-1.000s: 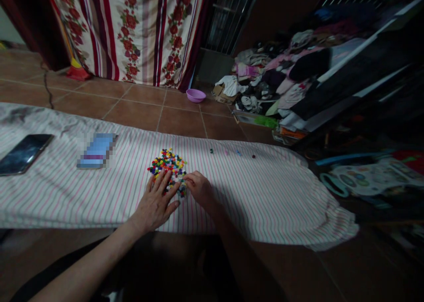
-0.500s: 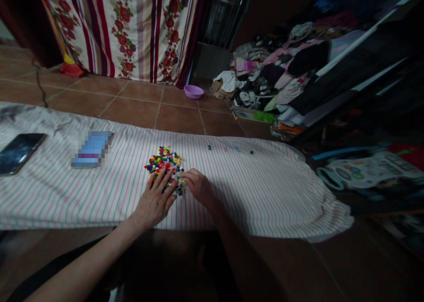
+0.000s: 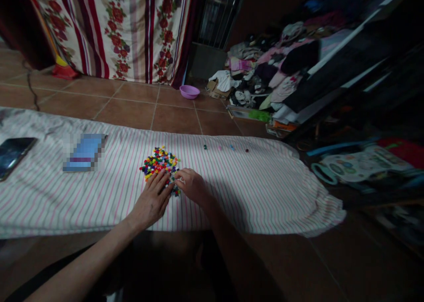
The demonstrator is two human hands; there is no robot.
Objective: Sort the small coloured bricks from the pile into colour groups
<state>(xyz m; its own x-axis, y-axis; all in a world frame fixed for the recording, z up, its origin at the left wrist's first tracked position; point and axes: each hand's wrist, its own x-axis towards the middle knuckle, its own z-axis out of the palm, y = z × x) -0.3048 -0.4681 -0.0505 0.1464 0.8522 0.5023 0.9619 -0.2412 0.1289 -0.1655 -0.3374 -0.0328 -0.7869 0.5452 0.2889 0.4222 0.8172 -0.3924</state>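
A pile of tiny multicoloured pieces (image 3: 160, 160), too small to name exactly, lies on a striped cloth (image 3: 265, 191). My left hand (image 3: 153, 199) rests flat on the near side of the pile, fingers stretched out. At the pile's right edge, my right hand (image 3: 192, 186) has its fingers curled and their tips together among the pieces; whatever is between them is hidden. Farther right, single pieces sit apart in a loose row: a dark green piece (image 3: 205, 147), a pink piece (image 3: 220, 147), a blue piece (image 3: 232, 147) and a dark brownish one (image 3: 247, 150).
To the left on the cloth lie a dark phone (image 3: 15, 154) and a blurred-out blue-screened device (image 3: 84, 152). Beyond the cloth's far edge, a purple basin (image 3: 190, 92) stands on the tiled floor. Heaped clothes (image 3: 258, 74) fill the back right, and a floral curtain (image 3: 135, 32) hangs behind.
The view has shifted slightly, moving the scene left. My left fingers have drawn closer together. My right fingertips sit a little farther in over the pile's right edge.
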